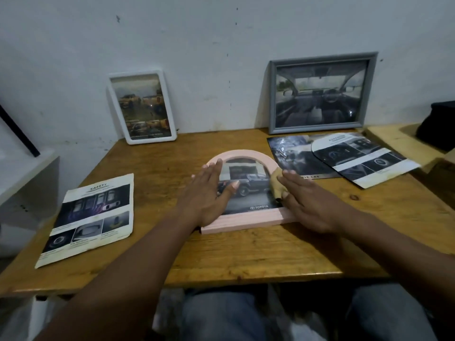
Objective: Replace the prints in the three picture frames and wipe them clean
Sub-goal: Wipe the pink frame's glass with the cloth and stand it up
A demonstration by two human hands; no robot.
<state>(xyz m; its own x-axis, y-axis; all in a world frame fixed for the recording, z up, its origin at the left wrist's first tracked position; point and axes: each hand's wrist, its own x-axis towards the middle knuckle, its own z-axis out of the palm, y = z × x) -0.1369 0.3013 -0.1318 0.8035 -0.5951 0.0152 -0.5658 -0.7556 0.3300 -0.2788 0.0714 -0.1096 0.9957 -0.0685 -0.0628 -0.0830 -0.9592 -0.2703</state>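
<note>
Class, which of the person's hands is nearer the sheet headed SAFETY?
Left. The left hand lies on the left half of the pink frame, right of the SAFETY sheet; the right hand presses a cloth at the frame's right edge, farther off.

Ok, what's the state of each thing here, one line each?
Pink arched frame: flat on table, Toyota print inside.
Left hand: flat on that frame.
Right hand: pressing tan cloth on its right edge.
White frame: leaning on wall, filled.
Grey frame: leaning on wall, filled.
Safety sheet: loose, lying flat.
Loose prints: two, overlapping, flat.
</note>
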